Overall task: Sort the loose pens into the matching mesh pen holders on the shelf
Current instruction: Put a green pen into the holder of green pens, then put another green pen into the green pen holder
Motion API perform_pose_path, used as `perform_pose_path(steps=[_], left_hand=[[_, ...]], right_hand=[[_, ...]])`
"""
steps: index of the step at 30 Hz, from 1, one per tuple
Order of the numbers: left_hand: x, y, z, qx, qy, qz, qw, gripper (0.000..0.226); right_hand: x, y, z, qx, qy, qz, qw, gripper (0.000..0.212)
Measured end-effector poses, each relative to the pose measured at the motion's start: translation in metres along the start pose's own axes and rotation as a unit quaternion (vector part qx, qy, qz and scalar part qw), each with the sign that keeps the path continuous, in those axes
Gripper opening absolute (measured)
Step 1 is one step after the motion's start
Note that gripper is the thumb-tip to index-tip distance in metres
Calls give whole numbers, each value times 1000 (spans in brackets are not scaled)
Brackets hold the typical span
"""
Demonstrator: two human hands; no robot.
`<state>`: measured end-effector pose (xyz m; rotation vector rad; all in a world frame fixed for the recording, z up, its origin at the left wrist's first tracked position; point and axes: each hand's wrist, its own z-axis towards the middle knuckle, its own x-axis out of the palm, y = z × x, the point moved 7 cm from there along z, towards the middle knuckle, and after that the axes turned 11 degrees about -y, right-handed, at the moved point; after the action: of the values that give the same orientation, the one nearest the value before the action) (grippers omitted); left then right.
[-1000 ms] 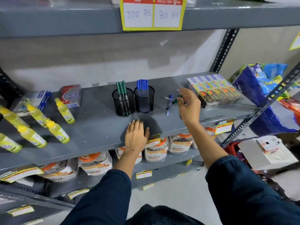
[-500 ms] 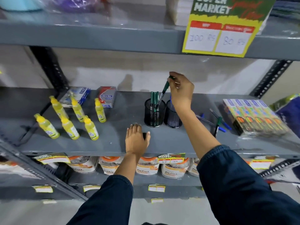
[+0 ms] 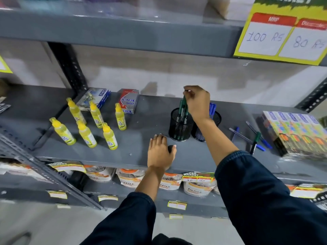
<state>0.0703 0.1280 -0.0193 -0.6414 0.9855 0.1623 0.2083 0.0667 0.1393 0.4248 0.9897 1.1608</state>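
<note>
Right hand (image 3: 197, 103) pinching green pen (image 3: 183, 105) into green-pen holder (image 3: 180, 127) (blue-pen holder (image 3: 215, 119) beside), left hand (image 3: 160, 152) flat.

There was one view only, from a wide-angle camera worn on the person's head. It looked forward and down at a grey metal shelf (image 3: 123, 147), from close in front and a little above the middle board, so the top of that board showed. The frame tilted slightly, and straight edges bowed near the borders. Both dark sleeves rose from the bottom edge, the left hand (image 3: 160, 152) and right hand (image 3: 197, 103) landing near the centre. An upper board with a price sign (image 3: 283, 32) crossed the top, and lower boards and floor filled the bottom. No second view shared the scene.
</note>
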Motion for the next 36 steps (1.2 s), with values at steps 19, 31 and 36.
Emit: perform_pose_path(steps=[19, 31, 36], left_hand=[[-7, -6, -4, 27, -11, 0, 1000, 46], [18, -116, -37, 160, 26, -78, 984, 26], [41, -128, -41, 161, 55, -55, 984, 31]], right_hand=[[-41, -13, -28, 16, -16, -37, 999, 25], [-156, -140, -79, 221, -73, -228, 946, 12], [-180, -173, -98, 292, -52, -252, 921, 27]])
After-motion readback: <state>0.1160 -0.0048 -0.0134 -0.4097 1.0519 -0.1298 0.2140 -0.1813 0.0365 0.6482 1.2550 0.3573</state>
